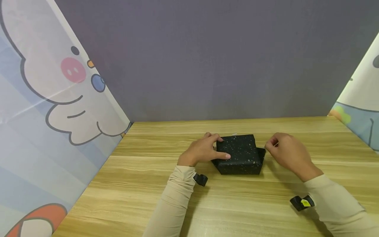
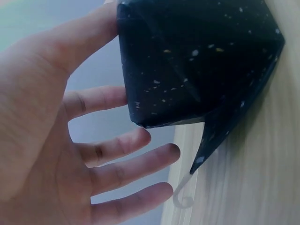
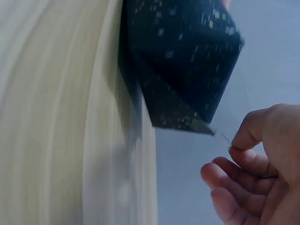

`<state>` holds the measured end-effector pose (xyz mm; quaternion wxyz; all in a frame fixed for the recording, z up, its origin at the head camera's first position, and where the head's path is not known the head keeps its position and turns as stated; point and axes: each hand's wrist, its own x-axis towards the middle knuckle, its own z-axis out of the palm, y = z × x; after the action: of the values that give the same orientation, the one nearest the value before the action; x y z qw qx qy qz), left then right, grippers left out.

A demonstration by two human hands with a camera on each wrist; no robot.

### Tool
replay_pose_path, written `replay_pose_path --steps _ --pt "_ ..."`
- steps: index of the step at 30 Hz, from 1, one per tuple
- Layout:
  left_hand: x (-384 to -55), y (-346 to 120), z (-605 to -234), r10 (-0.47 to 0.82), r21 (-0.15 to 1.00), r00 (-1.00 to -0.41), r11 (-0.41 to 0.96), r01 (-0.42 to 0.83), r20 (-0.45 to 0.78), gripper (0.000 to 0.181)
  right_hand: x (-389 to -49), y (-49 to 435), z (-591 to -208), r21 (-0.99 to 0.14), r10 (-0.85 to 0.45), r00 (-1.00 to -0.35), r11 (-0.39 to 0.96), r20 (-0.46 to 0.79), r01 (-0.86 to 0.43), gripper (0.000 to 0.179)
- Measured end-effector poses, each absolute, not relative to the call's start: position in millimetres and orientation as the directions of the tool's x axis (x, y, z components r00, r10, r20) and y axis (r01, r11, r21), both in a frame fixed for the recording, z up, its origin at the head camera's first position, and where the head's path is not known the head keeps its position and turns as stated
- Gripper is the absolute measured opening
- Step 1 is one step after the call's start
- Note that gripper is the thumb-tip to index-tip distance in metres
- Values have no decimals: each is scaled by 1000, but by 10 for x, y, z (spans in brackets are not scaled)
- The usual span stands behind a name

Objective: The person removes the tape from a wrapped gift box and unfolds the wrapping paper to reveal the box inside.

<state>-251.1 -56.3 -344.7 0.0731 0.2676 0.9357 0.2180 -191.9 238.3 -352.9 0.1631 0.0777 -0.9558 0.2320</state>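
Note:
A box wrapped in black speckled paper (image 1: pixel 238 151) lies on the wooden table, a pointed paper flap (image 1: pixel 261 154) sticking out at its right end. My left hand (image 1: pixel 202 149) holds the box at its left end, thumb on the top and index finger at the far edge. In the left wrist view its other fingers spread beside the box, near a curled clear strip of tape (image 2: pixel 183 196) hanging off the left flap (image 2: pixel 211 140). Right of the box, my right hand (image 1: pixel 288 151) pinches a thin clear strip of tape (image 3: pixel 226 138) between thumb and index finger, at the right flap's tip.
The wood-grain table (image 1: pixel 142 184) runs back to a grey panel (image 1: pixel 222 62). Cartoon-printed sheets (image 1: pixel 59 98) stand at the left and right sides. A small whitish tab (image 1: pixel 234 134) shows at the box's far edge.

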Motion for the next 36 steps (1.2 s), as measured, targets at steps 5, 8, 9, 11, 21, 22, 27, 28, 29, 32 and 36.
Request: replay_pose_path --steps 5,8,9,11,21,22,27,28,29,32,36 --pt "-2520 -577 -3448 529 469 -848 758 454 -33 69 -1949 2546 -3543 -411 -82 -959 891 272 -193 19" --pt "-2523 -569 -3455 531 468 -847 756 458 -30 69 -1960 2628 -3555 -400 -103 -974 899 204 -179 27" --pt "-2524 -565 -3457 532 464 -847 757 460 -28 69 -1964 2651 -3563 -396 -112 -978 901 177 -175 30" --pt "-2525 -554 -3461 533 456 -846 758 467 -20 70 -1972 2689 -3584 -389 -128 -984 906 122 -166 34" --pt "-2519 -511 -3476 556 459 -831 738 494 0 68 -2030 2813 -3751 -385 -146 -988 910 54 -155 31" --pt "-2520 -507 -3476 560 460 -829 736 497 -1 68 -2039 2833 -3769 -391 -148 -987 906 64 -161 30" --pt "-2531 -510 -3472 571 469 -821 727 501 -8 64 -2092 2929 -3838 -424 -150 -985 889 85 -172 25" --pt "-2534 -514 -3471 570 474 -821 726 498 -11 63 -2101 2949 -3847 -428 -151 -985 887 82 -172 24" --pt "-2537 -519 -3471 570 477 -822 726 495 -15 62 -2110 2966 -3854 -431 -148 -986 887 79 -168 23" --pt "-2540 -538 -3470 569 485 -822 727 486 -30 55 -2130 3011 -3865 -441 -130 -988 885 78 -151 22" --pt "-2539 -561 -3474 563 496 -825 731 469 -49 45 -2144 2998 -3876 -489 -93 -989 861 112 -136 26"
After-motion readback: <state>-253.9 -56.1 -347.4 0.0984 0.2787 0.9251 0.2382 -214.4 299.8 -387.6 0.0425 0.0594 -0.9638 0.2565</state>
